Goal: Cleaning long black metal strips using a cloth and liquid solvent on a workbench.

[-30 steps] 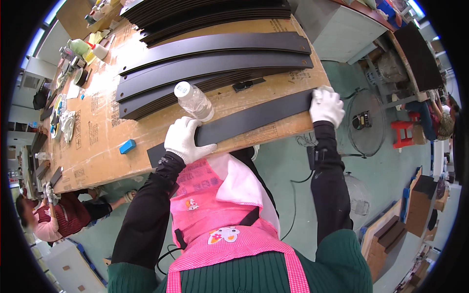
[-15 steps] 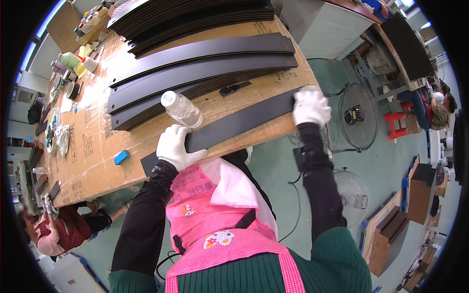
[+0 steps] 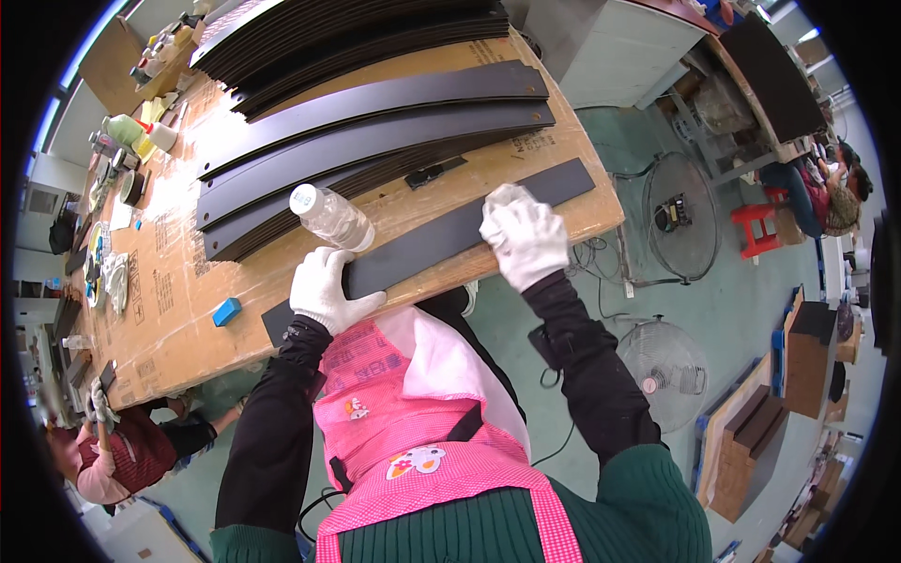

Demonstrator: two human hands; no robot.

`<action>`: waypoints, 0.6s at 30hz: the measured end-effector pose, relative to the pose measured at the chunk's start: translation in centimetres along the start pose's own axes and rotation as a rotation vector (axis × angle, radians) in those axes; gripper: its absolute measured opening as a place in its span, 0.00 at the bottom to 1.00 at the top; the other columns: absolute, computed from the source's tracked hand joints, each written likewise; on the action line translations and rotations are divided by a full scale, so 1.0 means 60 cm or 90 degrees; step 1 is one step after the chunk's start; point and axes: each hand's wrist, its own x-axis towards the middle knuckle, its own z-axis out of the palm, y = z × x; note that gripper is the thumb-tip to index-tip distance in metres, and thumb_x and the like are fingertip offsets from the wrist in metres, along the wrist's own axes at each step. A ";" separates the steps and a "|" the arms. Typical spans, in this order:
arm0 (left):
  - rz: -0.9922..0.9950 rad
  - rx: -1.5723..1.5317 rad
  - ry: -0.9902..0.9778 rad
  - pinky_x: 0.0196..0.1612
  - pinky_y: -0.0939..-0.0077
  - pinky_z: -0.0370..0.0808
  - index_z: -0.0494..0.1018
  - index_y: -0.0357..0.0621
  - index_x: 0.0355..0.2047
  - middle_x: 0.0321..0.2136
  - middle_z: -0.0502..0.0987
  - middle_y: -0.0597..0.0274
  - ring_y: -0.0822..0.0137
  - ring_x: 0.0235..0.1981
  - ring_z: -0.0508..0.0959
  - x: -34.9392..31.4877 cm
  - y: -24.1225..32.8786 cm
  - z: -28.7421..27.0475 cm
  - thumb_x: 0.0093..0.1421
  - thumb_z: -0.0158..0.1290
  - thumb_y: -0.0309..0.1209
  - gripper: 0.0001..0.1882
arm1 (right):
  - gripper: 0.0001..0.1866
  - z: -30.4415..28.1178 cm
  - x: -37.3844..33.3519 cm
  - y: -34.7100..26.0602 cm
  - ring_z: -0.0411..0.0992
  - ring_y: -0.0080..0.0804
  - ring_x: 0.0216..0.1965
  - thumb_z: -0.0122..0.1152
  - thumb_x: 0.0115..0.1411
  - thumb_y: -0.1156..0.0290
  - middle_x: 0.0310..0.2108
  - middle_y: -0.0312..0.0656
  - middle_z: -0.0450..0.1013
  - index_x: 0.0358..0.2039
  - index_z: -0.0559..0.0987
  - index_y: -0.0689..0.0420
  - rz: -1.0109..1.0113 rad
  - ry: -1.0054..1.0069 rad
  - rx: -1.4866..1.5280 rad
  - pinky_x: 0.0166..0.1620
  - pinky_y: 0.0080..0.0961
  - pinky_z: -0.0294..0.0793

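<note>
A long, dark, flat board (image 3: 422, 246) lies slantwise along the near edge of the table. My left hand (image 3: 324, 289), in a white knit glove, holds it down near its left end, thumb spread along the near side. Over its right half, my gloved right hand (image 3: 524, 235) presses on the top with curled, slightly blurred fingers; anything beneath them is hidden. Just beyond my left hand a clear plastic bottle (image 3: 336, 221) with a white cap stands tilted in the view. Farther back lies a stack of similar dark boards (image 3: 375, 131) with holes at their ends.
A taller pile of dark boards (image 3: 357, 47) fills the table's far side. A blue block (image 3: 226, 311) lies left on the cardboard-covered table (image 3: 178, 319). Bottles (image 3: 122, 131) crowd the far left. Floor fans (image 3: 682, 216) stand right; another person (image 3: 117, 450) works lower left.
My right hand has slid left along the board from its right end, uncovering that end. My left hand keeps its hold, and the whole view has shifted slightly.
</note>
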 end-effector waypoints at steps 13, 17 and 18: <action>0.006 0.007 0.031 0.54 0.52 0.76 0.77 0.42 0.47 0.44 0.78 0.50 0.45 0.48 0.78 0.002 0.005 0.013 0.40 0.74 0.45 0.35 | 0.13 -0.059 0.094 -0.057 0.86 0.41 0.44 0.59 0.67 0.56 0.41 0.44 0.85 0.39 0.88 0.47 0.056 -0.248 -0.003 0.50 0.45 0.84; -0.019 0.011 0.014 0.57 0.52 0.75 0.75 0.41 0.51 0.47 0.77 0.51 0.46 0.52 0.76 0.002 0.014 0.017 0.41 0.73 0.43 0.37 | 0.11 -0.089 0.121 0.037 0.86 0.41 0.44 0.59 0.65 0.60 0.41 0.42 0.86 0.35 0.89 0.43 0.167 -0.301 -0.093 0.44 0.39 0.85; -0.015 0.008 0.010 0.57 0.52 0.75 0.75 0.41 0.51 0.47 0.77 0.51 0.46 0.52 0.76 0.008 0.020 0.019 0.41 0.73 0.43 0.37 | 0.11 -0.075 0.115 0.098 0.86 0.42 0.43 0.59 0.65 0.60 0.39 0.42 0.86 0.36 0.89 0.44 0.232 -0.208 -0.125 0.43 0.41 0.85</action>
